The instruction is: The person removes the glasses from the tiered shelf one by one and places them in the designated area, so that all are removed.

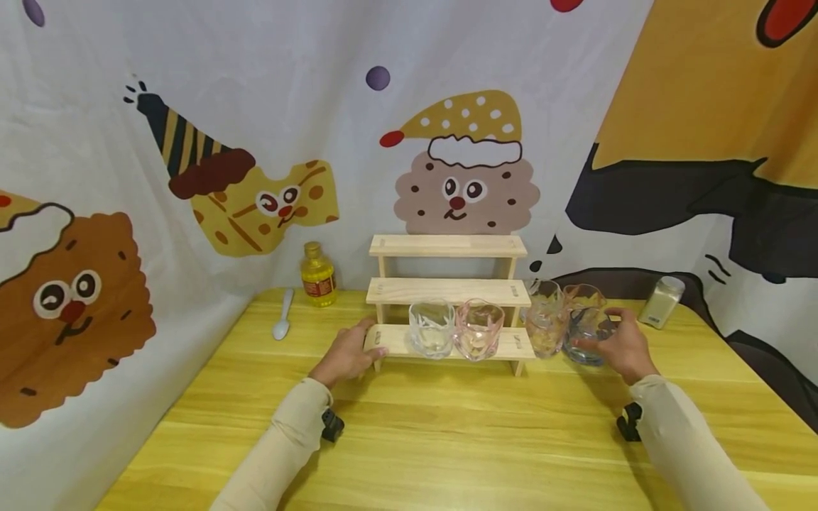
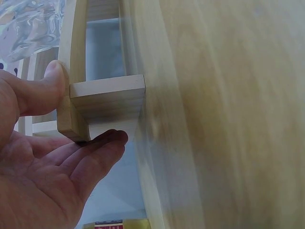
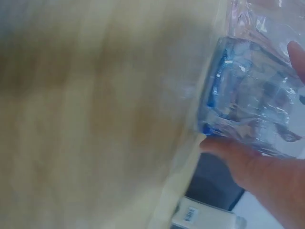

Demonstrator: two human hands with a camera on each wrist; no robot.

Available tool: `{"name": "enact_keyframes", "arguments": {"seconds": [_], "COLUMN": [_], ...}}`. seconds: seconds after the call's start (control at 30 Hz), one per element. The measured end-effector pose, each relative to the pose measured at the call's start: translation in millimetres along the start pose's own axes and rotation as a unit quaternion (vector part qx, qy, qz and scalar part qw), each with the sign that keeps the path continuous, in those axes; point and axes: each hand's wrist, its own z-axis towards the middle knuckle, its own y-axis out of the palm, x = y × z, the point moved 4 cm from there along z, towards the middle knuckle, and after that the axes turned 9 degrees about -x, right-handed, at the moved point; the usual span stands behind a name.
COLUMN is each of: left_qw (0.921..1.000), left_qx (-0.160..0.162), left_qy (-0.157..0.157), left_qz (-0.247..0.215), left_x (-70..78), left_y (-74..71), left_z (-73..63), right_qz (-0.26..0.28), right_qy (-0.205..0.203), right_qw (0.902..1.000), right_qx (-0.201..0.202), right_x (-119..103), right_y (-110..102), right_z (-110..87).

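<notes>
A three-step wooden stand (image 1: 441, 289) stands at the back middle of the table. My left hand (image 1: 348, 353) grips the left end of its lowest step, thumb on top and fingers beneath and beside the end in the left wrist view. On that step sit a clear glass (image 1: 431, 330) and a pink-tinted glass (image 1: 479, 330), side by side. Right of the stand, my right hand (image 1: 623, 349) holds a bluish glass (image 3: 252, 95) between thumb and fingers. Close by it are a pinkish glass (image 1: 545, 333) and, behind, an amber-tinted glass (image 1: 584, 292) and a clear glass (image 1: 543, 291), partly hidden.
A yellow-filled bottle (image 1: 318, 277) and a pale spoon (image 1: 283, 316) are at the back left of the wooden table (image 1: 447, 440). A jar with a light lid (image 1: 662, 301) stands at the back right. A printed cloth (image 1: 307, 85) hangs behind.
</notes>
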Motion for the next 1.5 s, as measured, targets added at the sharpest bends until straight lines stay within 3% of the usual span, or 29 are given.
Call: {"name": "enact_keyframes", "arguments": {"seconds": [0.23,0.43,0.6,0.77,1.07,1.3,1.5], "left_qw": [0.9999,0.9998,0.9997,0.9998,0.9992,0.9989,0.9990], "left_qx": [0.006,0.010,0.010,0.008,0.020,0.024,0.022], "left_qy": [0.005,0.017,0.019,0.017,0.032,0.038,0.036], "left_qz": [0.007,0.009,0.010,0.006,0.015,0.014,0.016], "left_x": [0.5,2.3,1.7,1.5,2.2,2.0,0.8], "left_y": [-1.1,-2.1,-1.1,-0.6,-2.3,-2.8,-1.8], "left_z": [-0.3,-1.2,-0.7,-0.5,-0.5,-0.3,1.3], "right_qz": [-0.071,-0.081,-0.083,-0.075,-0.057,-0.026,0.005], "right_qy": [-0.031,-0.046,-0.102,-0.178,-0.268,-0.277,-0.252], "right_qw": [0.9969,0.9953,0.9893,0.9785,0.9616,0.9596,0.9651], "right_qx": [-0.011,0.028,0.064,0.070,0.014,-0.041,-0.072], "right_x": [-20.4,-47.3,-69.8,-90.8,-118.3,-131.5,-138.3], "right_y": [-10.3,-15.9,-7.3,8.4,45.5,81.1,103.9], "right_z": [-5.5,-22.7,-37.7,-50.6,-66.0,-66.8,-63.1]}}
